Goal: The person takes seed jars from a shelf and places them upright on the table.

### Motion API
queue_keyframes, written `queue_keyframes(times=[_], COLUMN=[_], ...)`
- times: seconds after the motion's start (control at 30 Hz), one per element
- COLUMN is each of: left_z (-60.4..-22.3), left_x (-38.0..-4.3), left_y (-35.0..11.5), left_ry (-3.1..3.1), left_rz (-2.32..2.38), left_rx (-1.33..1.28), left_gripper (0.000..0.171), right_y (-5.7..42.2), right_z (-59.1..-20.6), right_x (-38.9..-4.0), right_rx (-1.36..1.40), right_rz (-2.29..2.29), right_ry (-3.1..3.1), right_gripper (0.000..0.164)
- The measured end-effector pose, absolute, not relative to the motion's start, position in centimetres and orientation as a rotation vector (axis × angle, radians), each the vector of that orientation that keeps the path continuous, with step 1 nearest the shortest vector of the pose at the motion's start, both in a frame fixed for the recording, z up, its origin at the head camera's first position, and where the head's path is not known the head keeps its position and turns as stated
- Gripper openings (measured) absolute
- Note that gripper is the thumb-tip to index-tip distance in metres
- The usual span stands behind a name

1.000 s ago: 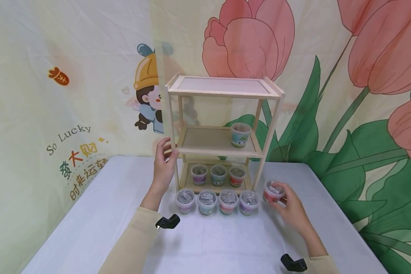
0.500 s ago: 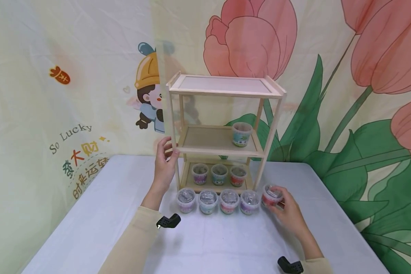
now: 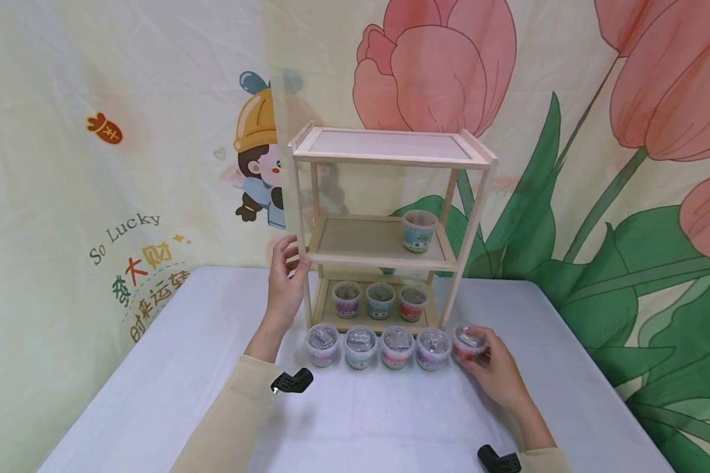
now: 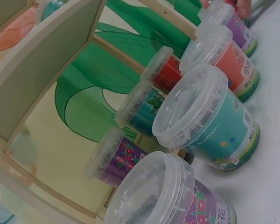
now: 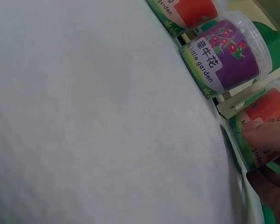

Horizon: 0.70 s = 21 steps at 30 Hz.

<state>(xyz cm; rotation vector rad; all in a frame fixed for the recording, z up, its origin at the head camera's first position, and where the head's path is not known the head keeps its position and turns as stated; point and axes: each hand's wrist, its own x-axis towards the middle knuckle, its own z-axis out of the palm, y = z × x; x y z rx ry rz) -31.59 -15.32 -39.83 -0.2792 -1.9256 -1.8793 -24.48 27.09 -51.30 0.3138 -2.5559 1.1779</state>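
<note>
The right hand (image 3: 499, 376) is pinching the end red cup (image 3: 466, 341), its thumb pressing the label on the near side and its other fingers curling behind. That cup is sitting upright on the white table (image 3: 355, 424), at the right end of the near row, just beside the front purple cup (image 3: 433, 349). Farther left in that row, the front pink cup (image 3: 397, 348), front blue cup (image 3: 361, 348) and left-end purple cup (image 3: 322, 345) are standing lidded.

The left hand (image 3: 285, 289) is holding the left post of the wooden rack (image 3: 384, 159), thumb lying on the post; its fingertips are partly hiding behind, so how tightly it is gripping is hard to judge.

Three cups are standing on the rack's bottom shelf, and a blue-labelled cup (image 3: 419, 231) is standing at the right of the middle shelf.

The end red cup is looking light, with smooth, slightly slippery plastic walls that would probably dent under a hard squeeze. The best hold is likely around the label, below the lid's rim, leaving the lid unstrained.
</note>
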Motion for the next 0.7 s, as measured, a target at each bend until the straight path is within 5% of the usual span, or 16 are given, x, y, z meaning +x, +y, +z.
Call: queue_keyframes(times=[0.7], left_z=[-39.79], left_x=[-31.64], left_y=[-15.37], left_ry=[-1.914], left_rz=[-1.863], left_rx=[-0.286], left_gripper=[0.049], right_y=[27.06], right_z=[-51.54], right_x=[-23.99], right_rx=[0.268], right_rz=[1.239], right_ry=[-2.633], right_gripper=[0.062])
